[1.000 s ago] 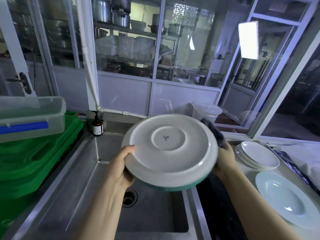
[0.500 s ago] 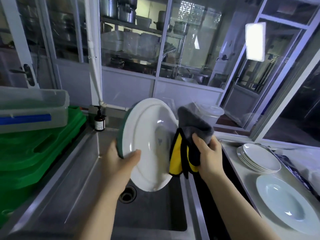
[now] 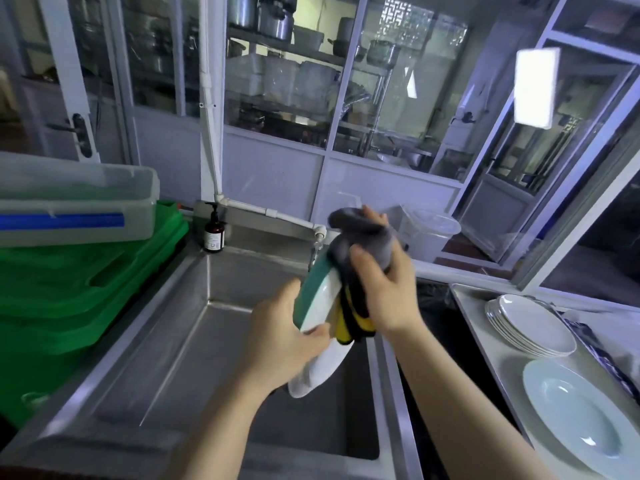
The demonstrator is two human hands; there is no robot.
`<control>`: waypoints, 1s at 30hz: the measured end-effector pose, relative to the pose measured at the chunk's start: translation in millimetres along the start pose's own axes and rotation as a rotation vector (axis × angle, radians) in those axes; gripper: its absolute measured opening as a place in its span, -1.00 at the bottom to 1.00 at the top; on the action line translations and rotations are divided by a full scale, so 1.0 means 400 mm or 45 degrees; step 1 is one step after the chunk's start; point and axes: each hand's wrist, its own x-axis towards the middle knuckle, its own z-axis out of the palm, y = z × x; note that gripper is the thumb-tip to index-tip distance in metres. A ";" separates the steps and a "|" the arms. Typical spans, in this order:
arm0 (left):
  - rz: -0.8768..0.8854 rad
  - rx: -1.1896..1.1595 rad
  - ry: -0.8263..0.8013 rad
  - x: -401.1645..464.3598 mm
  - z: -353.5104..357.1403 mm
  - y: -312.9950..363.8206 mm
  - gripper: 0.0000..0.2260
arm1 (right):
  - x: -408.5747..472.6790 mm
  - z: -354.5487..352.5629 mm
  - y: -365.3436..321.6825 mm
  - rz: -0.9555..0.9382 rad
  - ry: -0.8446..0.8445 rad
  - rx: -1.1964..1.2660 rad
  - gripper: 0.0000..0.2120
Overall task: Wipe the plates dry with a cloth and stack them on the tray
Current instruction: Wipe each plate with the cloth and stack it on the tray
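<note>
While the left hand (image 3: pixel 280 344) grips the lower rim of the plate (image 3: pixel 317 299), thumb curled over its white face, the plate stands nearly edge-on above the steel sink (image 3: pixel 194 341), its green underside turned left. The right hand (image 3: pixel 384 289) presses a grey and yellow cloth (image 3: pixel 360 247) against the plate's face, fingers curled round the bunched fabric. The plate's upper edge sits close to the tap (image 3: pixel 317 237) on the white pipe behind it; below it the basin lies open down to its floor. To the left, stacked green trays (image 3: pixel 86 289) crowd the sink's rim, with a clear lidded box (image 3: pixel 76 202) on top and a brown pump bottle (image 3: pixel 213 233) at the back corner. To the right, past a dark gap, a steel tray (image 3: pixel 485 344) holds a stack of plates (image 3: pixel 530 323) and, nearer, one single pale plate (image 3: pixel 581 414) lying just beside the stack. Most of the held plate's face is hidden by cloth and hand, and its bottom edge is blurred. The single plate is cut off by the frame's lower edge.
</note>
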 end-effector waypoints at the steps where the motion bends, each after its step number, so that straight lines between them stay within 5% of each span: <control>1: 0.020 0.023 -0.025 -0.004 0.001 0.000 -0.65 | 0.018 -0.014 0.001 0.176 0.096 0.121 -0.75; 4: -0.010 0.044 -0.051 -0.006 0.010 0.000 -0.69 | 0.027 -0.024 -0.008 0.182 0.075 -0.007 -0.92; 7: -0.049 0.033 -0.022 -0.001 0.025 -0.002 -0.68 | -0.029 0.020 -0.019 -0.311 -0.319 -0.447 -0.72; 10: -0.113 0.001 -0.044 0.004 0.028 -0.015 -0.70 | -0.036 0.032 -0.022 -0.412 -0.425 -0.651 -0.59; 13: -0.085 0.037 -0.099 0.001 0.021 -0.028 -0.73 | 0.006 0.009 -0.014 -0.226 -0.314 -0.522 -0.62; 17: -0.002 0.020 -0.142 -0.017 0.012 -0.024 -0.70 | 0.080 -0.047 0.032 0.393 0.005 0.048 -0.83; 21: -0.025 -0.071 -0.121 -0.013 -0.007 -0.015 -0.73 | 0.117 -0.114 0.104 0.748 0.165 0.455 -0.74; 25: -0.101 -0.299 -0.090 0.001 -0.035 -0.019 -0.74 | 0.095 -0.130 0.151 0.840 0.174 0.635 -0.39; 30: -0.282 -0.512 0.034 0.020 -0.070 -0.031 -0.70 | 0.056 -0.156 0.188 0.906 0.078 0.532 -0.56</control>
